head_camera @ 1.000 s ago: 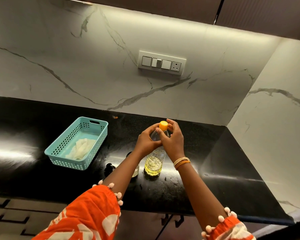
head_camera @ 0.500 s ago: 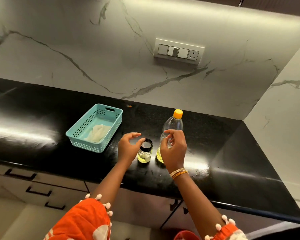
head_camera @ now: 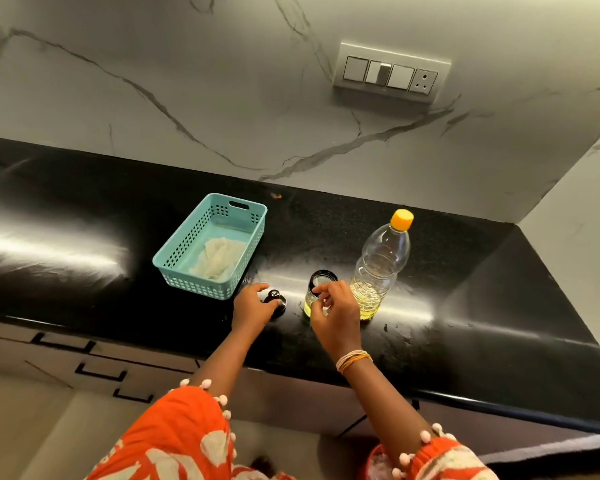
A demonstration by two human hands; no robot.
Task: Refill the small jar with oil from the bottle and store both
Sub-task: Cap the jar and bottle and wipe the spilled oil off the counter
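On the black counter (head_camera: 84, 216), going from left to right, a teal basket (head_camera: 174, 271) with a pale cloth (head_camera: 219, 259) in it stands just left of the hands. Next comes the left hand (head_camera: 252, 308), its fingers curled over the jar's dark lid (head_camera: 276, 299), which lies on the counter beside the basket's near corner. Right of it stands the jar (head_camera: 317, 289), open-mouthed, with yellow oil showing low in it. The right hand (head_camera: 336, 313) is at the jar's near side, thumb and forefinger drawn together by the rim; whether they pinch the glass or something small I cannot tell. Furthest right, just beside the jar, the bottle (head_camera: 380, 268) stands upright with its orange cap (head_camera: 401, 220) on and oil only in its lower part.

The step in hand looks like closing the jar. To do it well, the right hand should steady the glass low down while the left lifts the lid, sets it level on the mouth and turns it home; oily fingers could slip, and the bottle is near enough to be knocked.

Half a second ago the left hand hovered open beside the jar and the right was up at the bottle's side. Now the left has dropped onto the lid, and the right has let go of the bottle and come to the jar.
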